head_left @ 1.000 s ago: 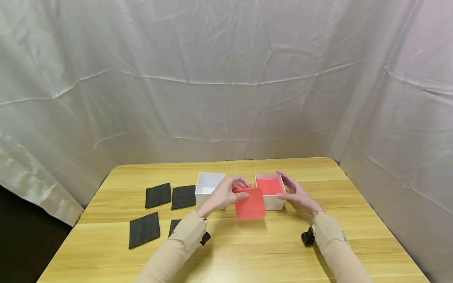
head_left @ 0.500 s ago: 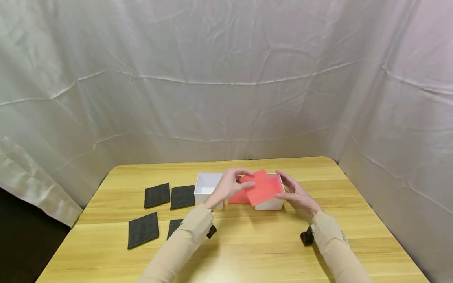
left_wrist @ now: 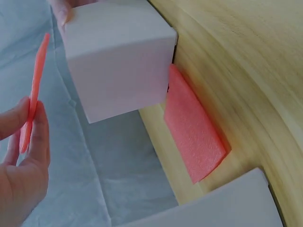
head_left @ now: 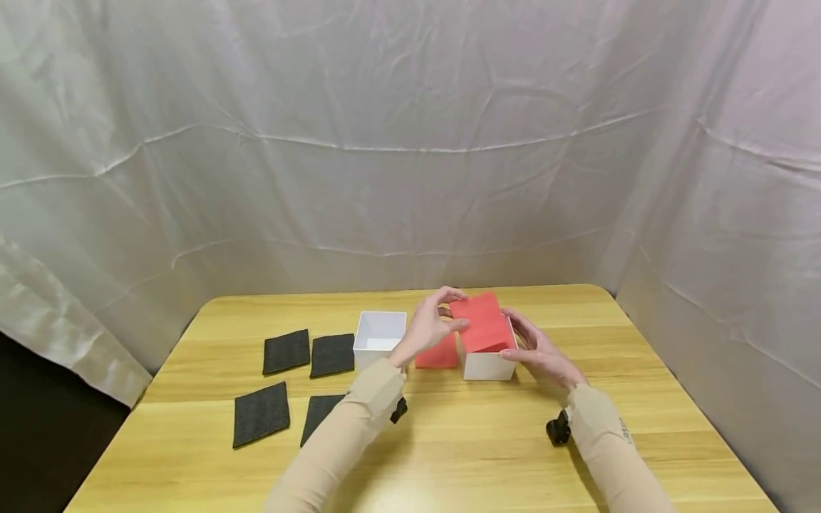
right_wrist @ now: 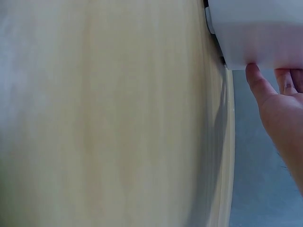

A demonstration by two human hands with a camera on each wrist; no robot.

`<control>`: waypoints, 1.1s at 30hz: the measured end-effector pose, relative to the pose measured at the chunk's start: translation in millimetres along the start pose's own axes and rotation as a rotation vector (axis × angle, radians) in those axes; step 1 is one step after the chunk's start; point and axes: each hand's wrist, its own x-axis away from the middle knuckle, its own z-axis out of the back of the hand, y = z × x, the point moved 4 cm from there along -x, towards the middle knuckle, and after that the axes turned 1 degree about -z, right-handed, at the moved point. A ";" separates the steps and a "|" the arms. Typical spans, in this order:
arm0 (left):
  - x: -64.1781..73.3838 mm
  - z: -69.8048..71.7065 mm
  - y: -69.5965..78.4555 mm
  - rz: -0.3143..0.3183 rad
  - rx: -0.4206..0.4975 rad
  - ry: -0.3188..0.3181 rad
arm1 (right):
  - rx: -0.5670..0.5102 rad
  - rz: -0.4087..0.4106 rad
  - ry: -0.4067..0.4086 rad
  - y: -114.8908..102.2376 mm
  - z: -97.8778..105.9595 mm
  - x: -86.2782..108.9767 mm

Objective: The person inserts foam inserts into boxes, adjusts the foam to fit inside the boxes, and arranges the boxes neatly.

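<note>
I've got the red sheet (head_left: 481, 322) pinched by its left edge in the left hand (head_left: 428, 329), tilted over the right box (head_left: 489, 367), whose right side the right hand (head_left: 544, 356) grips.

Pale curtain (head_left: 410, 199) behind a wood-grained table (head_left: 487, 456)
Creased horizontally, the curtain fills the top of the frame and runs down both sides; a dark patch (head_left: 51, 442) shows at lower left. On the table, left of centre, lie four black squares (head_left: 261, 415), the lower right one partly hidden; just right of the upper pair stands an open-topped white box (head_left: 369, 360).
</note>
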 end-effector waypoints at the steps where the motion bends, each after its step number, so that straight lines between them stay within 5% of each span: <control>1: -0.9 -1.5 -1.0 0.015 0.002 0.010 | 0.008 -0.004 0.005 -0.3 0.1 0.2; 7: -3.5 -7.8 -6.1 0.088 -0.002 0.001 | 0.010 -0.012 0.000 -0.2 -1.7 -0.6; 16: -9.1 -12.2 -10.6 0.077 -0.057 -0.011 | 0.013 -0.003 -0.004 -1.4 -1.9 -2.0; 26: -14.8 -25.3 -13.0 0.089 -0.085 -0.114 | -0.072 -0.045 0.002 -3.6 -2.2 5.2; 33: -19.3 -31.5 -15.2 0.097 -0.174 -0.200 | -0.026 -0.046 -0.001 -4.2 -0.8 8.3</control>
